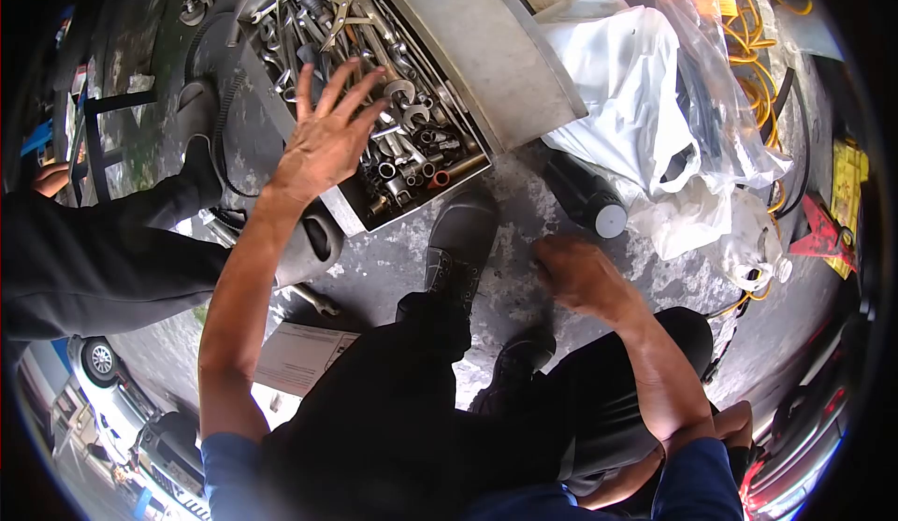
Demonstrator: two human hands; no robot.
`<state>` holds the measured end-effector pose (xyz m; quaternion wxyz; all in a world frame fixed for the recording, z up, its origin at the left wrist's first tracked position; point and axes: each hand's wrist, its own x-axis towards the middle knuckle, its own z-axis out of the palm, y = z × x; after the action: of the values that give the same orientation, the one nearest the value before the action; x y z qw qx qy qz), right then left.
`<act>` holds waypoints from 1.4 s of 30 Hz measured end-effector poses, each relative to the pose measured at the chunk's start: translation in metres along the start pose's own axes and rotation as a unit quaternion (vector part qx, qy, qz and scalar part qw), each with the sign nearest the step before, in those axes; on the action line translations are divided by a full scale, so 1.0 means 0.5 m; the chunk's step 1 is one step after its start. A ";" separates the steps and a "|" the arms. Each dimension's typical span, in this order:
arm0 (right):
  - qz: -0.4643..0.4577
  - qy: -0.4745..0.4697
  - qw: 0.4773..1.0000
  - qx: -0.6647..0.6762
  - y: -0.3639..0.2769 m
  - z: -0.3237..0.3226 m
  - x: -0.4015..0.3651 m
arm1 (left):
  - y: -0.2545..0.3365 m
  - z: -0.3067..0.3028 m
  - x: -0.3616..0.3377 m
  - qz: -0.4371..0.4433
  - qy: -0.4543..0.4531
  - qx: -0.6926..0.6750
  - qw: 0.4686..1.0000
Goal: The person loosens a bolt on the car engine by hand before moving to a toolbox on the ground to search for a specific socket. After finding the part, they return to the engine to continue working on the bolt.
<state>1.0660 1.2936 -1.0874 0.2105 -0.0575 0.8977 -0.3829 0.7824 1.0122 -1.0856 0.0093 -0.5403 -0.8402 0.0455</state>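
Observation:
My left hand (329, 137) reaches over a metal toolbox (346, 205), its fingers spread above the tools heaped inside. Under and around those fingers lie wrenches (400, 91), sockets (386, 171) and other loose tools. A pair of locking pliers (348, 5) rests on top of the heap, farther back. My right hand (585, 278) is curled closed over the floor in front of my right knee; I cannot tell what, if anything, is inside it. Just beyond it lies a black bottle (585, 195) with a grey cap.
The toolbox's metal lid (496, 44) extends to its right. White plastic bags (617, 81) and yellow cable (753, 63) lie farther right. A wrench (313, 298) and a printed sheet (299, 357) are on the floor. Another person's leg (103, 268) comes in from the left.

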 end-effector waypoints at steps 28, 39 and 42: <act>0.028 -0.019 0.999 0.013 -0.004 -0.008 0.013 | 0.141 0.048 -0.017 -0.097 -0.122 -0.176 0.972; 0.040 -0.012 0.999 0.010 0.005 -0.010 0.017 | 0.139 0.053 -0.039 -0.089 -0.054 -0.163 0.981; 0.054 0.010 0.998 0.016 0.007 -0.008 0.012 | 0.143 0.047 -0.045 -0.128 -0.037 -0.162 0.978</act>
<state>1.0590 1.2974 -1.0895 0.2226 -0.0013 0.8954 -0.3857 0.8550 1.0197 -1.1146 -0.1032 -0.4210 -0.8982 -0.0726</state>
